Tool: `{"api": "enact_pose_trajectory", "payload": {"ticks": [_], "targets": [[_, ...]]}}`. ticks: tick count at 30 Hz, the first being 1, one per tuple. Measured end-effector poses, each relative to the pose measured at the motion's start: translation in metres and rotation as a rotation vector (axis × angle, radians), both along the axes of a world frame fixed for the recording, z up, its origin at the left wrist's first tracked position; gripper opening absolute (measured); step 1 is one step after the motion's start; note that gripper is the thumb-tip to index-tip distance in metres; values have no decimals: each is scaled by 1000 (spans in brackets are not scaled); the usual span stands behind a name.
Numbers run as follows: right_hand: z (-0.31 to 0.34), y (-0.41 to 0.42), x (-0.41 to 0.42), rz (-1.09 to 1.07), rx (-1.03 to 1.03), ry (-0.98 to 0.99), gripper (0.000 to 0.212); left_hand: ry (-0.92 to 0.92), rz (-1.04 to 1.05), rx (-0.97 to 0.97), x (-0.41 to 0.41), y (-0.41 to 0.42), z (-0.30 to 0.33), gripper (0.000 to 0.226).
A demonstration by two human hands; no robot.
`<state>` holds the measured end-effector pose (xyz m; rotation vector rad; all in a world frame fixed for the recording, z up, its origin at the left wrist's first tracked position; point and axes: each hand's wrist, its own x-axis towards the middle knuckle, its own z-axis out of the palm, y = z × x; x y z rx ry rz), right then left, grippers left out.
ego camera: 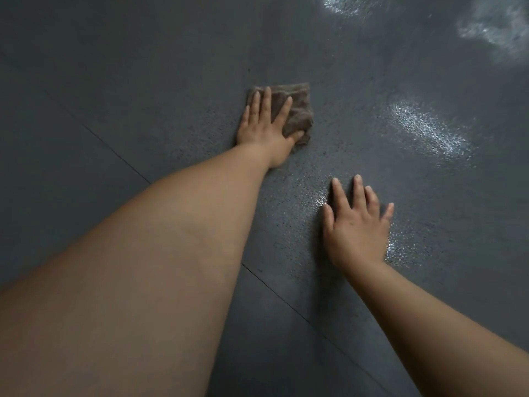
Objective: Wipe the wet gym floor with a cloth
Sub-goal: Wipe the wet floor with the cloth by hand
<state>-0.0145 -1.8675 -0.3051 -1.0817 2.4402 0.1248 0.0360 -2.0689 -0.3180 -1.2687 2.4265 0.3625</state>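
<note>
A small brown-grey cloth point(297, 110) lies folded on the dark grey gym floor point(143, 81) near the middle of the view. My left hand point(266, 127) presses flat on the cloth's left half, fingers straight and spread, thumb along its lower edge. My right hand point(357, 224) rests flat on the bare floor below and to the right of the cloth, fingers spread and holding nothing. The floor around my right hand glistens with small wet specks.
Shiny wet patches lie on the floor at the right point(429, 133) and in the top right corner point(492, 27). A thin seam point(286, 299) between floor tiles runs diagonally from the upper left down to the lower right.
</note>
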Motion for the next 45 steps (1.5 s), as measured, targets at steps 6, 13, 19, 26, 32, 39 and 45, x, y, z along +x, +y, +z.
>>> {"api": "enact_pose_trajectory", "payload": {"ticks": [6, 13, 19, 26, 32, 39, 45], "targets": [[1, 4, 2, -3, -4, 4, 55, 22, 129, -22, 15, -28, -1, 75], [6, 15, 9, -76, -15, -25, 54, -15, 232, -23, 70, -6, 0, 72], [15, 34, 24, -115, 19, -53, 53, -16, 438, -55, 128, 46, -3, 70], [13, 50, 44, -128, 28, -66, 56, 11, 172, -25, 101, 154, -1, 71], [10, 53, 43, -108, 44, -52, 55, -86, -23, -16, 90, 84, 0, 74], [8, 53, 43, -112, 44, -50, 56, -20, 542, 4, 130, 44, -1, 73], [9, 54, 44, -119, 35, -76, 55, 23, 804, -42, 137, 112, -3, 67]]}}
